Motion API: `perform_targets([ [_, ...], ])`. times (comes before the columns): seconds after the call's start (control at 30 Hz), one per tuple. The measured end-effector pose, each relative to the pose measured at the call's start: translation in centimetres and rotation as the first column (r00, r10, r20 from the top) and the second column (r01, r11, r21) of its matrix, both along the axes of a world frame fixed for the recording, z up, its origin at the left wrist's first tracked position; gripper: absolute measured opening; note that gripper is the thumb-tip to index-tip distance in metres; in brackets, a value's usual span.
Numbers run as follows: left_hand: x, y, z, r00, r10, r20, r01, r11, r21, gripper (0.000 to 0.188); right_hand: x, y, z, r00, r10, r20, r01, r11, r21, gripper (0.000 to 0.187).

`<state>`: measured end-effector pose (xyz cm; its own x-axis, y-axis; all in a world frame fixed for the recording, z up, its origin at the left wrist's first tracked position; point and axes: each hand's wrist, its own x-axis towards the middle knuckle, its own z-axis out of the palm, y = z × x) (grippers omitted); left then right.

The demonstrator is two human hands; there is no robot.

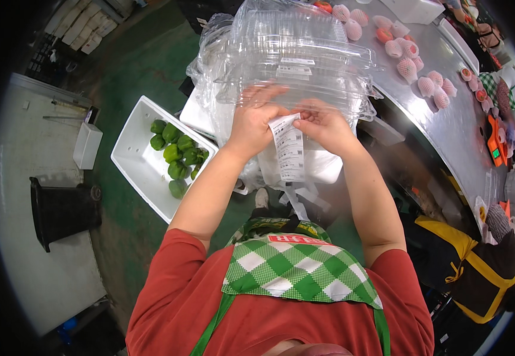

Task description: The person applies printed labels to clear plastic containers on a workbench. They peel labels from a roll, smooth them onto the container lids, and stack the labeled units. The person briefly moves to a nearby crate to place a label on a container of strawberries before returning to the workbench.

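A strip of white printed labels [290, 157] hangs down between my two hands. My left hand [251, 121] pinches it near its upper left edge. The thumb of my right hand [327, 126] presses on the strip's top right corner, with the fingers curled behind. Just beyond my hands lies a stack of clear plastic clamshell boxes [328, 50], partly wrapped in thin plastic bags. White labels [295, 70] show on the boxes. My fingertips overlap the nearest box edge, and I cannot tell whether they touch it.
At left, a white crate [128, 133] holds several green bell peppers [174, 153]. Fruit in pink foam nets [407, 68] lies on the metal table [441, 127] at right, beside an orange scale [496, 142]. A black bin [64, 210] stands far left. Other people work at right.
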<state>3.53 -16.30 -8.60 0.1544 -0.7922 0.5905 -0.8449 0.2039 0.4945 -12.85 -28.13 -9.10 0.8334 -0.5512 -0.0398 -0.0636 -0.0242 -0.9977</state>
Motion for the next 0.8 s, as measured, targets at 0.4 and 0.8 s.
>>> perform_targets([
  [0.4,2.1,1.5,-0.9,0.990,-0.056,0.131,0.036,0.988,0.148,0.019,1.2,-2.8,0.5,0.898,-0.361,-0.251,0.403,0.904,0.141,0.029],
  [0.8,1.7,0.6,-1.9,0.984,-0.159,0.076,0.117,0.910,0.397,0.007,4.4,-4.9,-5.7,0.868,-0.386,-0.312,-0.050,0.558,-0.829,0.028],
])
